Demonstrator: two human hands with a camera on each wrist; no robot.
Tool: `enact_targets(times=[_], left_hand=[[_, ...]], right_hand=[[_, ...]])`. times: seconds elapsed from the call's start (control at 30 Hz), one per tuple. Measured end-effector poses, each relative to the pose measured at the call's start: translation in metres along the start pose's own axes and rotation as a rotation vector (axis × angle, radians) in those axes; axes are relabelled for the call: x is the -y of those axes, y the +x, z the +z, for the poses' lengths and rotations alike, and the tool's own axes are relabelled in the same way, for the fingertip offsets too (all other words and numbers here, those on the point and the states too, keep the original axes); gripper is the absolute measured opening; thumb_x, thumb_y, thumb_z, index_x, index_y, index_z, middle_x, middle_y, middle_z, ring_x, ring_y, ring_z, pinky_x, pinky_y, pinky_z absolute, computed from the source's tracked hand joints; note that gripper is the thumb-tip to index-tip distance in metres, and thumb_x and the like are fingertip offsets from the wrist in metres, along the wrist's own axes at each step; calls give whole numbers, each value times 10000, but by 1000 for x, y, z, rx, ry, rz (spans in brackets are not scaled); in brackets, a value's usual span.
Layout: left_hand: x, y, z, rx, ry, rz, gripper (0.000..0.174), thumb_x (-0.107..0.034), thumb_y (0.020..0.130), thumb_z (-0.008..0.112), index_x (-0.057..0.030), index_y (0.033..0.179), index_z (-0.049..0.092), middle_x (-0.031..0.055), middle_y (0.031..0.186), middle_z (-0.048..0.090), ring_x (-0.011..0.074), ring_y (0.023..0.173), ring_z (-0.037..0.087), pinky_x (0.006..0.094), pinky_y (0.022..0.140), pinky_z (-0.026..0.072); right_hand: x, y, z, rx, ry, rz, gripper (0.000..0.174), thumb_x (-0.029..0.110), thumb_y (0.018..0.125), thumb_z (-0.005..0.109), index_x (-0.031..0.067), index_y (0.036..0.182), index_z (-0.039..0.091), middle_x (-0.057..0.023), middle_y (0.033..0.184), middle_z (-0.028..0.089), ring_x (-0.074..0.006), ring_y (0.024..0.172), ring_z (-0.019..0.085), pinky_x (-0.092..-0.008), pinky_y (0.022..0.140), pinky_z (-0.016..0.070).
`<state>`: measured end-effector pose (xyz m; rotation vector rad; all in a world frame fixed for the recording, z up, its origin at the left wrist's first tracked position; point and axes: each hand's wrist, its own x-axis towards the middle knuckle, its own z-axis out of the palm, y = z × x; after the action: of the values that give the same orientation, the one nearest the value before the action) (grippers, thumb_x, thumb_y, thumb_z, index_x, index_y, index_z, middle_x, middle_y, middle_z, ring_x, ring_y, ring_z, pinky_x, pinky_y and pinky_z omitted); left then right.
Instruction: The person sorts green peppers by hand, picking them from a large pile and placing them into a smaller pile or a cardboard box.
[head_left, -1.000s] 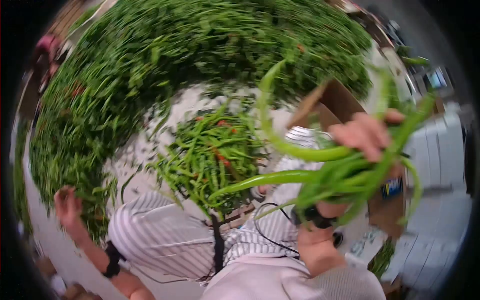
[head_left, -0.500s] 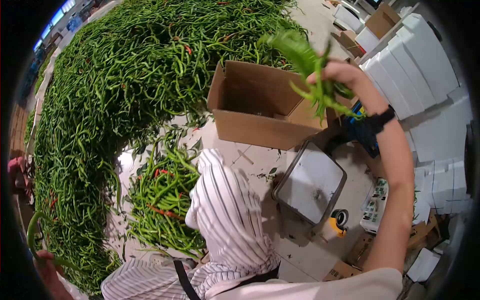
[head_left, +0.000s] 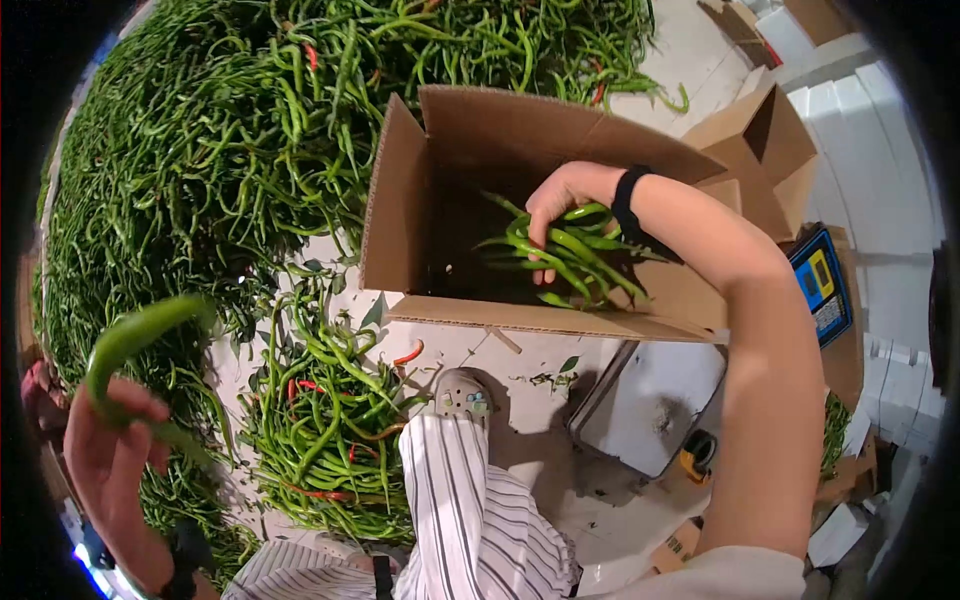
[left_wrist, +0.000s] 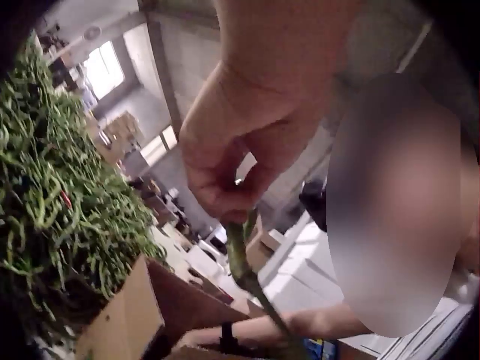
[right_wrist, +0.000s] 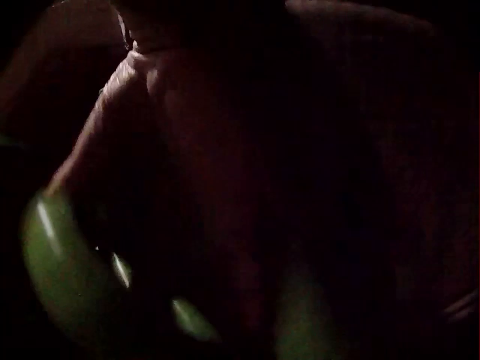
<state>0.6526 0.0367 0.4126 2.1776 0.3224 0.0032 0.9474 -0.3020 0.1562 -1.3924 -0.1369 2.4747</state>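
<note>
At the left of the head view my left hand (head_left: 115,450) is raised and holds a long green chili pepper (head_left: 140,335). In the left wrist view its thumb and fingers pinch the pepper (left_wrist: 240,262), which hangs below the fingertips. My right hand (head_left: 565,205) reaches into the open cardboard box (head_left: 500,315), its fingers curled over a bunch of green chili peppers (head_left: 580,255). The right wrist view is very dark, with only some shiny green peppers (right_wrist: 64,270) and part of the hand showing.
A large heap of green chili peppers (head_left: 200,150) fills the left and back. A smaller pile (head_left: 320,430) with some red ones lies on the floor beside my knee. A grey-topped scale (head_left: 655,405), a roll of tape (head_left: 697,455) and white foam boxes (head_left: 860,150) are at the right.
My right hand has moved from above the box's right side down into it with the bunch of peppers. The left hand has come up further into view with its pepper.
</note>
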Motion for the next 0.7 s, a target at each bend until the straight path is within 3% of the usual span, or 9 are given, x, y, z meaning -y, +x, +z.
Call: enact_targets(times=[0.1,0.2,0.27,0.33,0.37,0.4,0.47,0.53,0.7], left_hand=[[-36,65,76,155,-134,-78,212,-115,837,540,35,985,547,44,738,541,53,555,445,164,445,333],[-40,124,142,520,-188,-75,225,-140,870,540,34,1012,545,-2,682,542,49,519,455,176,450,340],[-32,149,185,586,7,22,295,-131,862,552,62,1081,513,57,692,591,100,551,526,227,492,407],[-20,156,197,330,489,422,395,-152,843,579,82,1142,470,143,715,620,157,609,585,289,546,453],[-32,149,189,344,405,306,426,-148,832,586,79,1169,458,199,752,621,196,656,613,319,582,465],[-31,145,177,351,418,332,381,-129,840,573,60,1159,486,155,757,626,137,600,568,276,556,447],[-24,131,146,392,271,234,336,-113,855,550,33,1156,515,87,828,627,69,598,503,219,534,410],[-4,111,111,242,252,224,290,-59,820,559,27,1097,560,82,818,603,75,540,464,215,476,365],[51,41,7,57,395,-103,283,-34,849,524,2,1127,558,39,927,591,41,612,439,181,507,336]], right_hand=[[-14,7,-32,-535,-509,247,662,506,752,613,-42,1118,545,-182,1172,541,-282,1046,543,-387,896,425],[-37,-21,-32,-827,-872,305,643,511,825,497,-73,1093,532,-208,1129,560,-315,1055,523,-365,907,402],[-43,-53,-14,-766,-883,283,536,428,869,466,-37,1129,526,-192,1121,565,-320,1045,526,-377,903,400],[-52,-92,22,-993,-903,148,450,353,897,448,-12,1151,517,-177,1090,579,-316,1020,538,-371,885,411],[-60,-107,40,-1095,-820,5,448,344,896,458,-15,1158,510,-179,1089,580,-308,1015,544,-371,880,415],[-64,-118,59,-1186,-731,-140,446,336,896,468,-19,1164,502,-180,1087,581,-299,1011,549,-371,875,420],[-47,-130,116,-1094,-423,-180,448,323,884,504,-12,1182,492,-188,1102,577,-293,1003,562,-365,854,441],[-61,-111,149,-1093,-530,-250,466,327,875,527,-24,1180,490,-200,1117,569,-291,998,573,-346,823,465],[-54,-77,164,-870,-208,-454,434,291,882,520,-43,1159,499,-185,1026,607,-238,965,584,-294,837,445]])
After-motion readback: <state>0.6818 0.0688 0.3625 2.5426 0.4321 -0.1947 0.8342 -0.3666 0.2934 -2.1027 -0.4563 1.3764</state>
